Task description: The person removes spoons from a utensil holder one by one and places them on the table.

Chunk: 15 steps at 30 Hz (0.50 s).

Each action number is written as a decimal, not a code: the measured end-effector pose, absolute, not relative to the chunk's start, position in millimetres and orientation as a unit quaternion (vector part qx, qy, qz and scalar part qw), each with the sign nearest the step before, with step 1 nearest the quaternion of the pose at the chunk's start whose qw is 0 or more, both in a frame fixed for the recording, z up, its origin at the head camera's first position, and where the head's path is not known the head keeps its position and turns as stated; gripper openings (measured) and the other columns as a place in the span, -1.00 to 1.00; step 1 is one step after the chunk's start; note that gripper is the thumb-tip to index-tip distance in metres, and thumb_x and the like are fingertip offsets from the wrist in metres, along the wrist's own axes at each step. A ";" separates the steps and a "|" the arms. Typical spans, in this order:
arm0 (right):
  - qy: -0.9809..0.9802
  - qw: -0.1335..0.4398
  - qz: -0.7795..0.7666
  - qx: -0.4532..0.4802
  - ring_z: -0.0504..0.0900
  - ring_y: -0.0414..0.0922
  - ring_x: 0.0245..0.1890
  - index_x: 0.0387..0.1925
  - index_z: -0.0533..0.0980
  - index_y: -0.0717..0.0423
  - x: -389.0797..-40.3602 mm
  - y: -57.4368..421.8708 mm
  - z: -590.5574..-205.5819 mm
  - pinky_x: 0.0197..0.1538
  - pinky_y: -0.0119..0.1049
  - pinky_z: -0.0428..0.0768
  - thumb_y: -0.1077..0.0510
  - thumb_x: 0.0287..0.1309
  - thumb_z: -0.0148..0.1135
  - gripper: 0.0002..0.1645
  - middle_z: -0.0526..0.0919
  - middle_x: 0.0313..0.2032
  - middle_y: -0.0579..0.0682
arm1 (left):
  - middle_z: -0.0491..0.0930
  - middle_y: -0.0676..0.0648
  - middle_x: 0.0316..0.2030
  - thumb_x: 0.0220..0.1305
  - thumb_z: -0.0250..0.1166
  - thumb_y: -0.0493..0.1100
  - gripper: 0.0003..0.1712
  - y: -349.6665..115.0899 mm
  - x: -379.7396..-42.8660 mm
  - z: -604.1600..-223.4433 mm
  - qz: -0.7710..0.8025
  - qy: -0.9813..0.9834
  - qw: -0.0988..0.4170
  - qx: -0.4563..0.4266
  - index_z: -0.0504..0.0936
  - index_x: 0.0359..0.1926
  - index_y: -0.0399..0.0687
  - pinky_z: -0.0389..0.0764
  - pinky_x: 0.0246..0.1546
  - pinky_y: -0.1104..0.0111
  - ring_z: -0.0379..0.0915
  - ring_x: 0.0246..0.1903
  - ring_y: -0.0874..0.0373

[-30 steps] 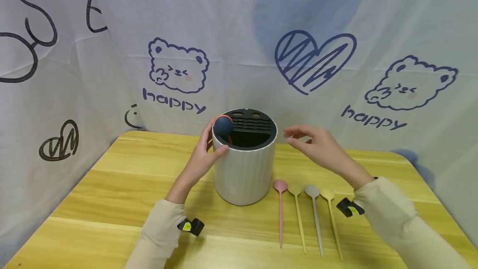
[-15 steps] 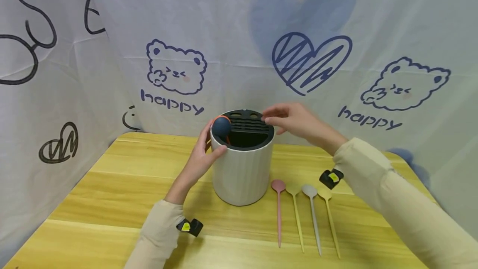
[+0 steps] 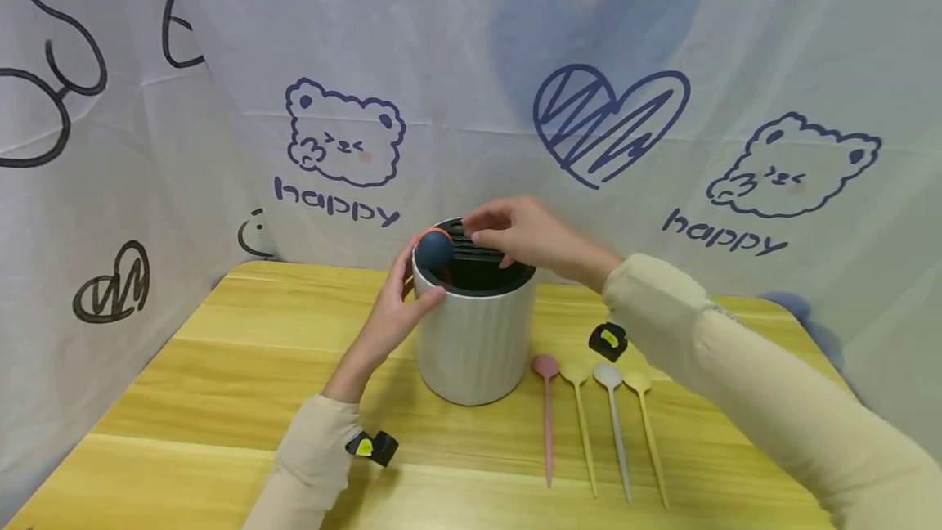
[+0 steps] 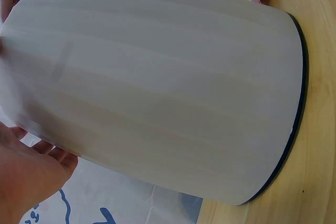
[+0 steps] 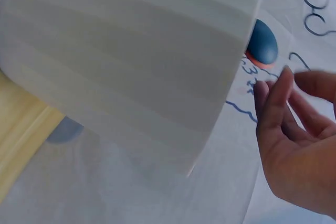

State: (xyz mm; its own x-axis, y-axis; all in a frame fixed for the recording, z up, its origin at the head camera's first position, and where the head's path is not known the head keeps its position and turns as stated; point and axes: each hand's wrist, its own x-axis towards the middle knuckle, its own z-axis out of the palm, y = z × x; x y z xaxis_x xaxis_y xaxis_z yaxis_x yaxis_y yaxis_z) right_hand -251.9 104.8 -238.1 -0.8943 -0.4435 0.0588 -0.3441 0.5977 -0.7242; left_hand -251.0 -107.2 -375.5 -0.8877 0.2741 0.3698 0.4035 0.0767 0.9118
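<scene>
A white ribbed utensil holder (image 3: 474,346) with a dark slotted top stands upright on the table. My left hand (image 3: 393,313) holds its left side near the rim, thumb in front and fingers behind. Out of its left part rises the round dark blue head of a spoon (image 3: 435,251) with an orange edge; its handle is mostly hidden inside. Over the slotted top hangs my right hand (image 3: 526,231), fingers loosely bent, nothing between them. In the right wrist view those fingers are a short gap from the spoon head (image 5: 263,43).
Right of the holder several spoons lie side by side on the wooden table (image 3: 243,399): a pink spoon (image 3: 546,366), two yellow ones and a grey spoon (image 3: 607,376). A white printed cloth (image 3: 441,88) hangs close behind the table.
My right hand has moved left, from beside the holder to above its slotted top, near the blue spoon head. The left hand keeps its hold on the holder.
</scene>
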 end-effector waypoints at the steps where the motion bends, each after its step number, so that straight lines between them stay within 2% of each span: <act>1: 0.894 0.058 -0.384 -0.222 0.60 -0.03 -0.09 0.18 0.50 0.19 -253.1 100.3 -238.5 -0.29 -0.25 0.66 0.22 0.33 0.12 -0.59 0.61 0.06 0.08 | -0.05 -0.07 0.48 0.21 0.28 0.21 0.05 -107.5 -251.0 -375.6 -0.640 -0.731 0.052 -0.232 -0.09 0.53 0.03 0.00 0.39 0.04 -0.10 0.43 0.01; 8: 0.897 0.054 -0.377 -0.226 0.59 -0.05 -0.15 0.24 0.47 0.15 -256.9 77.4 -240.3 -0.40 -0.30 0.63 0.31 0.32 0.07 -0.54 0.63 0.04 0.06 | -0.06 -0.07 0.48 0.22 0.27 0.22 0.04 -108.6 -252.2 -376.6 -0.637 -0.731 0.052 -0.239 -0.09 0.53 0.04 0.00 0.39 0.03 -0.12 0.43 0.01; 15: 0.889 0.082 -0.408 -0.189 0.57 -0.04 -0.16 0.18 0.53 0.09 -262.5 70.8 -241.5 -0.32 -0.33 0.61 0.31 0.33 0.08 -0.59 0.63 0.04 0.04 | -0.09 -0.06 0.49 0.26 0.24 0.14 0.00 -108.5 -252.6 -376.8 -0.633 -0.736 0.046 -0.235 -0.12 0.53 0.05 0.02 0.38 0.02 -0.15 0.44 -0.01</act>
State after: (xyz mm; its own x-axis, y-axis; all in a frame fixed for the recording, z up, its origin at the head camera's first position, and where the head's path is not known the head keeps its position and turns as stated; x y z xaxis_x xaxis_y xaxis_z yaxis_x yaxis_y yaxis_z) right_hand -262.5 70.8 -241.5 -0.9148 -0.4039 0.0078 -0.2696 0.5959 -0.7565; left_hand -252.6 -108.5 -376.8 -0.8857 0.2866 0.3653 0.4042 0.0887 0.9104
